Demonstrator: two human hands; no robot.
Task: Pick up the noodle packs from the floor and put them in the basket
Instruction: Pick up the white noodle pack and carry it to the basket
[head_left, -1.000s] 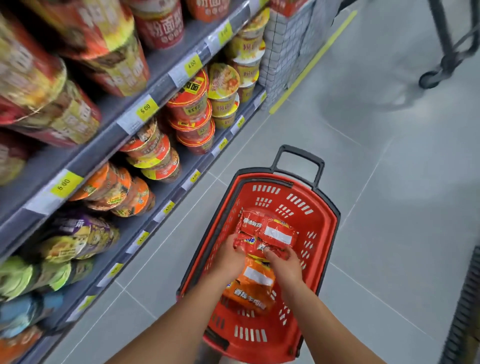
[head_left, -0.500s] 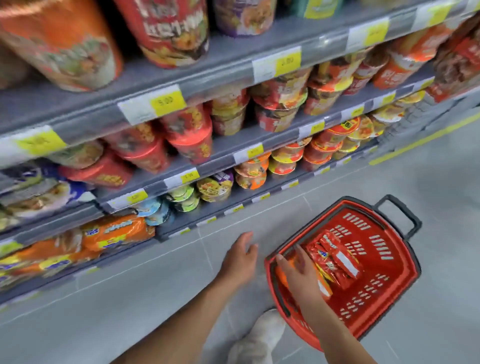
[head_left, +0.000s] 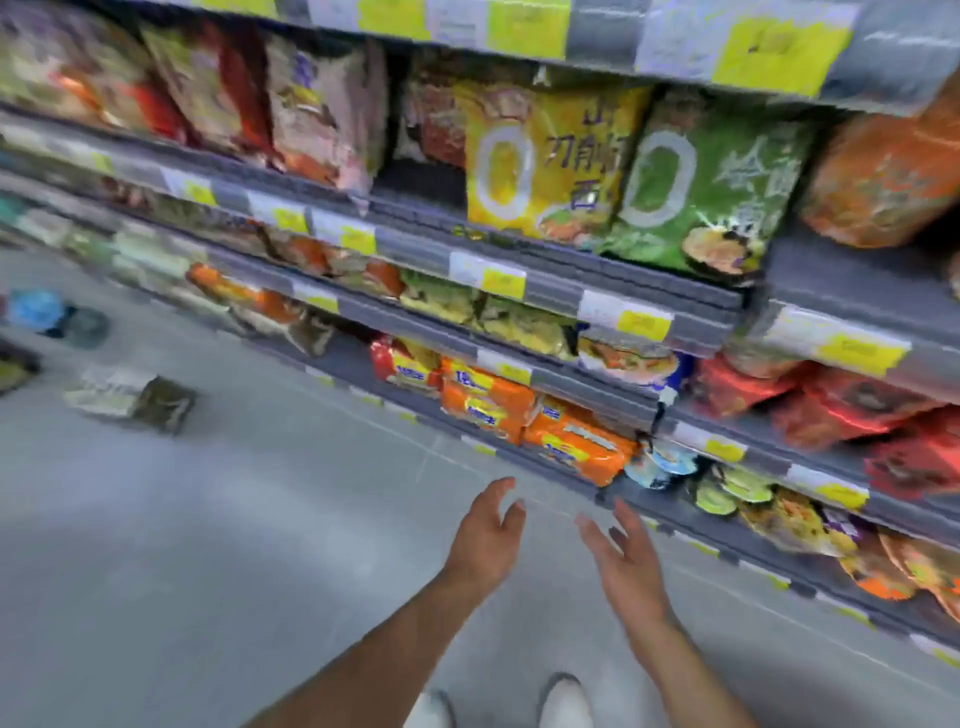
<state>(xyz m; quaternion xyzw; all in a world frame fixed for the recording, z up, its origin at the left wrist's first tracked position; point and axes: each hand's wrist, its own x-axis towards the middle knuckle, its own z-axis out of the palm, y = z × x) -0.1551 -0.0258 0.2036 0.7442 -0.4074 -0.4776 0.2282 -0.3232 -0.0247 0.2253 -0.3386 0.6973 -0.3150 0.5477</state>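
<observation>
Both our hands empty, fingers spread apart: left hand (head_left: 485, 535), right hand (head_left: 626, 558), held over the grey tiled floor (head_left: 218, 545) near the bottom shelf edge. Blurred pale-and-dark noodle pack (head_left: 130, 397) lies on the floor, far left, well apart from us. Basket out of view.

Grey is seen on the floor (head_left: 208, 519) and shelves (head_left: 597, 291), yellow on the price tags (head_left: 504, 283). Orange packs (head_left: 571, 441), a yellow bag (head_left: 540, 156) and a green bag (head_left: 696, 182) are shown; the shoes (head_left: 563, 701) are white.
</observation>
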